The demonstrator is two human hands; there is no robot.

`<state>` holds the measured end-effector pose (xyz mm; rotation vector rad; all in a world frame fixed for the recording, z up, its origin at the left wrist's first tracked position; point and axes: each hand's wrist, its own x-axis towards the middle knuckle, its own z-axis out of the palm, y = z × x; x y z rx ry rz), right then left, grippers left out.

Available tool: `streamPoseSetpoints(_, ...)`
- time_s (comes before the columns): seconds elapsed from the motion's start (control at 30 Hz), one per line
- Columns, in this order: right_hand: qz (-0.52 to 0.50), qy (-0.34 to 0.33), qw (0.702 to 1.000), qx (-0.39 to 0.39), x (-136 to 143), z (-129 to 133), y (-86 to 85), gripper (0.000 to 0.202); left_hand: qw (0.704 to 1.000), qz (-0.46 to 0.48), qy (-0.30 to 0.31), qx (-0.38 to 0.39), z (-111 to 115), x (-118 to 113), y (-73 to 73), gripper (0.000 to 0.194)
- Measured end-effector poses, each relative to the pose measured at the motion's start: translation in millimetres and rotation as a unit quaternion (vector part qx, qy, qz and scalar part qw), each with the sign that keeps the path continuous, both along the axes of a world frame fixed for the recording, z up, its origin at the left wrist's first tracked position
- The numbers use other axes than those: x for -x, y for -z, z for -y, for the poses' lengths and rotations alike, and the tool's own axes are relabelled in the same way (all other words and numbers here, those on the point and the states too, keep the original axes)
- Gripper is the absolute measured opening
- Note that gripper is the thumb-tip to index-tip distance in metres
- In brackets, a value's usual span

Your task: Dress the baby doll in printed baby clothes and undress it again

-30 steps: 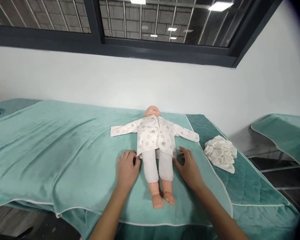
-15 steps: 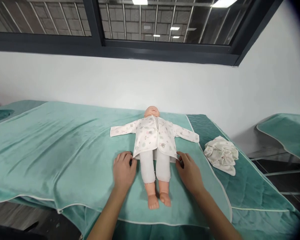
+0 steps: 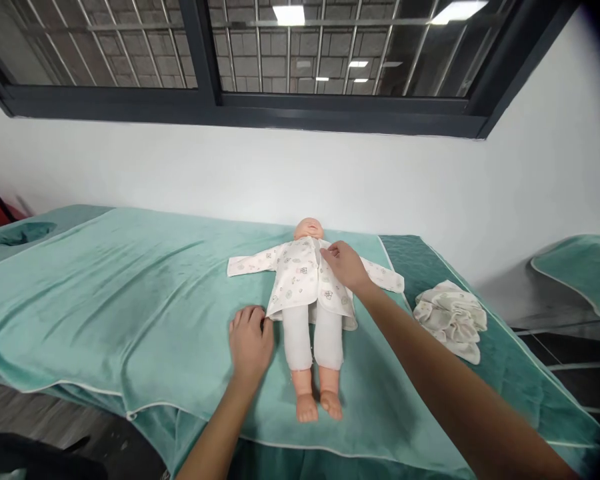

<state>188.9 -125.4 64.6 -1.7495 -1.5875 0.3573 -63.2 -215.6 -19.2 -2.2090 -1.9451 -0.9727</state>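
A baby doll [image 3: 309,228] lies on its back, feet toward me, dressed in a white printed baby shirt [image 3: 295,273]. The shirt's sleeves stretch out to both sides, and its front parts below the chest. White covering shows on the thighs, while the lower legs and feet are bare. My left hand [image 3: 251,340] rests on the sheet beside the doll's hip, fingers curled and closed at the shirt's lower corner. Over the upper chest, my right hand [image 3: 347,265] pinches the shirt's front edge near the neckline; it covers part of the shirt and one shoulder.
A pale green sheet [image 3: 180,287] covers the bed beneath the doll. To the right, a crumpled white printed cloth [image 3: 451,317] sits on a darker green quilted cover [image 3: 515,373]. A white wall [image 3: 190,170] and dark-framed window [image 3: 340,113] stand behind.
My right hand has left the shirt's lower right corner and moved up to the front edge at the chest. My left hand stays at the lower left corner. The view has tilted slightly upward.
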Motion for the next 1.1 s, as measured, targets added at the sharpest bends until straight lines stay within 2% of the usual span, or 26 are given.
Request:
streamPoseSetpoints(0.1, 0.04, -0.011, 0.998, 0.05, 2.5, -35.3, -14.0, 0.028, 1.0, -0.009, -0.001, 0.005, 0.6, -0.6, -0.6, 0.017)
streamPoseSetpoints(0.2, 0.076, -0.035, 0.994, 0.069, 4.7, -54.0, -23.1, 0.019, 1.0, -0.015, -0.003, 0.007, 1.6, -1.4, -1.4, 0.017)
streamPoseSetpoints(0.33, 0.096, -0.048, 0.993, 0.045, 15.0, -58.3, -28.0, 0.02, 1.0, -0.018, -0.006, 0.006, 2.2, -1.4, -2.2, 0.015)
streamPoseSetpoints(0.43, 0.096, -0.038, 0.995, 0.01, 24.6, -47.7, -20.8, 0.024, 1.0, -0.017, -0.003, 0.005, 1.9, -0.9, -1.9, 0.014)
streamPoseSetpoints(0.53, 0.094, -0.036, 0.994, -0.049, 28.4, -23.5, -4.0, 0.032, 1.0, -0.018, -0.008, 0.005, 1.2, -1.4, -0.7, 0.012)
streamPoseSetpoints(0.67, 0.05, -0.108, 0.984, -0.129, 26.7, 33.4, 28.4, 0.048, 1.0, -0.001, -0.012, 0.006, -0.3, -1.3, 1.7, 0.011)
streamPoseSetpoints(0.83, 0.025, -0.126, 0.986, -0.102, 22.9, 129.4, 71.0, 0.051, 0.995, 0.091, 0.044, 0.0, 0.0, 5.6, 5.4, 0.016)
streamPoseSetpoints(0.93, 0.001, -0.111, 0.991, -0.069, 12.0, 171.2, 89.0, 0.052, 0.986, 0.145, 0.079, -0.001, 2.2, 10.7, 7.3, 0.018)
streamPoseSetpoints(1.0, -0.027, -0.072, 0.994, -0.081, 0.2, 181.8, 95.5, 0.051, 0.977, 0.189, 0.095, 0.005, 2.3, 12.4, 7.0, 0.018)
streamPoseSetpoints(1.1, -0.08, -0.021, 0.989, -0.122, -18.2, 167.2, 97.5, 0.048, 0.947, 0.3, 0.109, 0.043, -5.3, 10.8, 2.2, 0.021)
